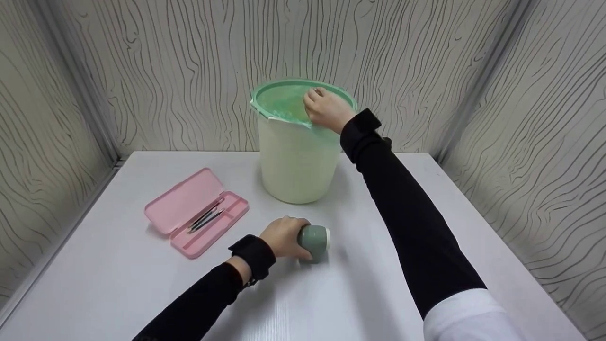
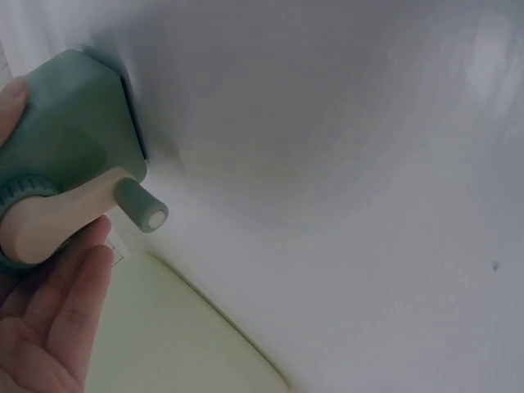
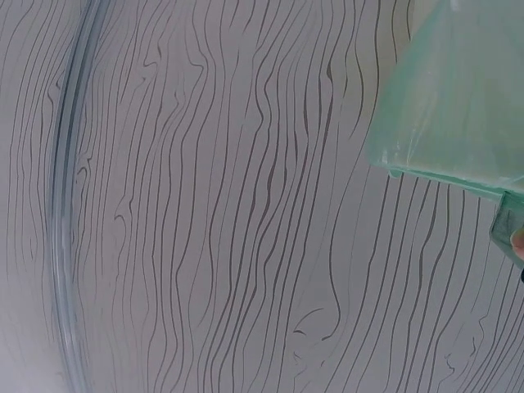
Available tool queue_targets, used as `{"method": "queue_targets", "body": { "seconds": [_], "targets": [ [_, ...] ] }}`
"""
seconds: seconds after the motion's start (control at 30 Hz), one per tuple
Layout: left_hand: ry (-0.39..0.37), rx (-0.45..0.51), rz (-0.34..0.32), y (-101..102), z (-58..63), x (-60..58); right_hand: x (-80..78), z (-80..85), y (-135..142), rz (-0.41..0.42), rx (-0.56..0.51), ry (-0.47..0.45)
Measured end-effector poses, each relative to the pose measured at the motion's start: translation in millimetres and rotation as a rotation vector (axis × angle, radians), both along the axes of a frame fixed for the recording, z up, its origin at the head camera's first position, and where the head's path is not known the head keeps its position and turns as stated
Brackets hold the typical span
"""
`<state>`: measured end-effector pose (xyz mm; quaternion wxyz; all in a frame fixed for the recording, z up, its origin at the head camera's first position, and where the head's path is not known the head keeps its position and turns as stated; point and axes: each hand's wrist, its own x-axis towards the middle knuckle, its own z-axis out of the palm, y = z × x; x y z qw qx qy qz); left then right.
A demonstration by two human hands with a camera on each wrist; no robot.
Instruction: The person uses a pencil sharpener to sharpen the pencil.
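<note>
My left hand [image 1: 284, 238] grips a green pencil sharpener [image 1: 313, 240] just above or on the white table. In the left wrist view its pale crank arm [image 2: 70, 214] ends in a green knob [image 2: 141, 205], beside my thumb and fingers. My right hand [image 1: 330, 110] is over the rim of a pale bin [image 1: 298, 166], fingers curled. At the edge of the right wrist view, a fingertip [image 3: 519, 241] touches a small green box-like piece [image 3: 508, 223] by the rim. Most of that piece is out of frame, and the head view hides it.
A green bag [image 1: 284, 106] lines the bin and folds over its rim. Left of the bin, a pink pencil case [image 1: 182, 201] lies open with several pencils [image 1: 206, 220] in it. Patterned walls [image 1: 189, 71] enclose the table [image 1: 118, 265] on three sides.
</note>
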<state>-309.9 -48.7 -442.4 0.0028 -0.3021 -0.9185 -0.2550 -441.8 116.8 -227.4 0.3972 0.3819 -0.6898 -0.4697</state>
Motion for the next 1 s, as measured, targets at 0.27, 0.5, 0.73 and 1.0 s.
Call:
{"method": "queue_targets", "body": {
  "seconds": [0.27,0.5,0.73,1.0],
  "targets": [
    [0.001,0.006,-0.006,0.9,-0.1,0.9,1.9,3.2,5.2,-0.005,-0.051,-0.018],
    [0.002,0.004,0.000,0.9,-1.3,1.2,4.0,4.9,11.3,-0.056,-0.209,-0.056],
    [-0.013,0.003,0.011,0.9,-0.2,1.7,5.9,2.5,21.1,-0.047,-0.595,-0.270],
    [-0.034,0.009,0.018,1.8,1.1,3.0,12.5,3.3,36.2,-0.140,-1.038,-0.552]
  ]
}}
